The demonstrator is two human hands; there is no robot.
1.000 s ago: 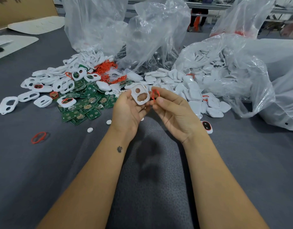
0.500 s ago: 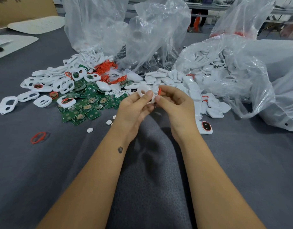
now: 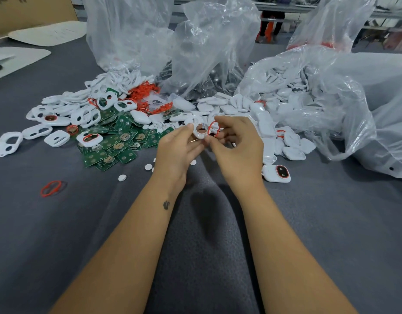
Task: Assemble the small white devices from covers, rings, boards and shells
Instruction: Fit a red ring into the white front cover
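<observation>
two hands meet above the table: my left hand (image 3: 176,147) pinches the white cover (image 3: 198,132), opening facing right. just beside it my right hand (image 3: 237,146) pinches the red ring (image 3: 212,129), touching the cover's right edge; i judge seating comes next.

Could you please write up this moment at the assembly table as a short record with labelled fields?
left hand: left hand pinches a white cover
right hand: right hand pinches a red ring next to the cover
ring seated: not yet, as far as can be seen
boards: green boards piled left of the hands
finished unit: one assembled device lies right of the right wrist
stray part: loose red ring on the grey table
shells: white shells spilling from a plastic bag
</observation>
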